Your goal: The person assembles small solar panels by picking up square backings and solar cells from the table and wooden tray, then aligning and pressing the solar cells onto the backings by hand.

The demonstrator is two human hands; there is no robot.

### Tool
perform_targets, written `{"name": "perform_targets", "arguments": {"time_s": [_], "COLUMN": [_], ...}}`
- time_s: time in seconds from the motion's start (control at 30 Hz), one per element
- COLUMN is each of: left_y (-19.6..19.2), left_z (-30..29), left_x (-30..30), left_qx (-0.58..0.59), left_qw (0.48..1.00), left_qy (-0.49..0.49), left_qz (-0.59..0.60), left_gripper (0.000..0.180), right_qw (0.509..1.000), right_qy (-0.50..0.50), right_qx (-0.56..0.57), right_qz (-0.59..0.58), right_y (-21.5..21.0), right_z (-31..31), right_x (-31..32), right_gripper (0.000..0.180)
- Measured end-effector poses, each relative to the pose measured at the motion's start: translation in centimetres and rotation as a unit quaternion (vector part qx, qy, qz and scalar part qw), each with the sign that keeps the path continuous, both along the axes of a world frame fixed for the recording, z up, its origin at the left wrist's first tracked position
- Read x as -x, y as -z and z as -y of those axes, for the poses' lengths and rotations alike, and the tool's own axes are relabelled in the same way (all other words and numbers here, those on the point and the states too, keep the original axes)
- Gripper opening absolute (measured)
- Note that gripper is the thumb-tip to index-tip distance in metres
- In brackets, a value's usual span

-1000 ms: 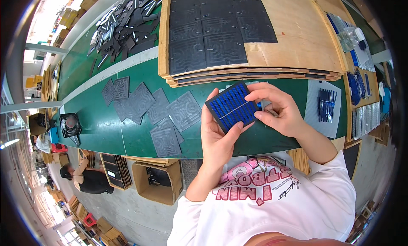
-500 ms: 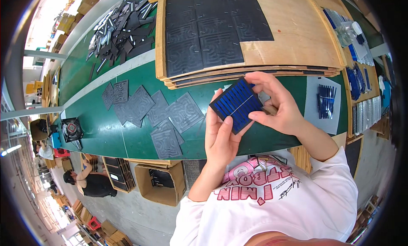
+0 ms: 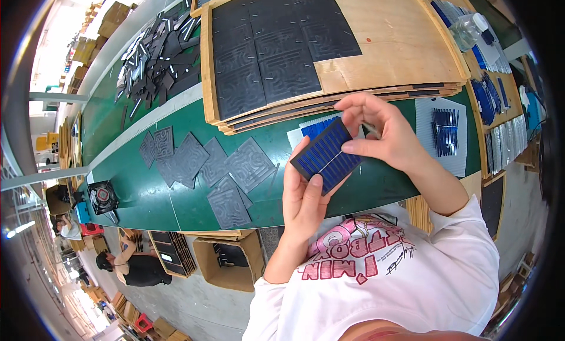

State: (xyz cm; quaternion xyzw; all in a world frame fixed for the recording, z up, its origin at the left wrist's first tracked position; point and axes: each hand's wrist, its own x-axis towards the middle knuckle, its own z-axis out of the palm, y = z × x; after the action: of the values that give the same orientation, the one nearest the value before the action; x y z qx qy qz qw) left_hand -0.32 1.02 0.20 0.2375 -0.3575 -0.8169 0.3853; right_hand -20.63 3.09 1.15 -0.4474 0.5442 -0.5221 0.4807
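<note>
Panel, square, black with glossy blue strips, pinched by left grip; right grip spread, thumb touching; press lightly, strips aligned.

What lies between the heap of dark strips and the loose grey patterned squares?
In the head view, a pale band runs along the green tabletop between them, with green surface on both sides of it.

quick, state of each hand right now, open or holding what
Left hand: closed, holding the blue-striped panel.
Right hand: fingers curved, thumb at the panel; cannot tell whether it grips anything.
</note>
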Motion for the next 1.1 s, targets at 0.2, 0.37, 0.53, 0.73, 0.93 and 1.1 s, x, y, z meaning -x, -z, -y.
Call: {"name": "perform_targets", "arguments": {"time_s": [0.2, 0.37, 0.53, 0.73, 0.93, 1.1], "left_y": [0.1, 1.4, 1.3, 1.7, 2.0, 0.0], "left_z": [0.9, 1.2, 0.5, 1.1, 0.0, 3.7], "left_x": [-0.9, -0.6, -1.6, -1.7, -1.1, -5.3], "left_qx": [-0.047, 0.132, 0.208, 0.030, -0.174, 0.395], "left_qw": [0.997, 0.983, 0.936, 0.995, 0.973, 0.816], "left_qy": [0.030, -0.128, -0.152, -0.078, 0.073, -0.053], "left_qz": [-0.057, 0.024, 0.240, 0.057, -0.135, 0.418], "left_gripper": [0.061, 0.067, 0.017, 0.004, 0.006, 0.096], "right_qw": [1.000, 0.999, 0.999, 0.992, 0.963, 0.952], "right_qy": [-0.003, 0.030, 0.038, 0.002, -0.208, -0.110], "right_qx": [-0.010, 0.006, 0.019, 0.004, 0.132, 0.151], "right_qz": [0.005, 0.044, 0.030, 0.130, 0.107, -0.244], "right_y": [-0.8, -0.5, -0.4, -0.2, -0.4, -4.5], "right_z": [-0.1, -0.4, -0.5, -0.4, -0.4, 1.1], "right_x": [0.0, 0.4, 0.4, 0.8, -1.0, 2.8], "right_gripper": [0.037, 0.039, 0.039, 0.049, 0.122, 0.097]}}
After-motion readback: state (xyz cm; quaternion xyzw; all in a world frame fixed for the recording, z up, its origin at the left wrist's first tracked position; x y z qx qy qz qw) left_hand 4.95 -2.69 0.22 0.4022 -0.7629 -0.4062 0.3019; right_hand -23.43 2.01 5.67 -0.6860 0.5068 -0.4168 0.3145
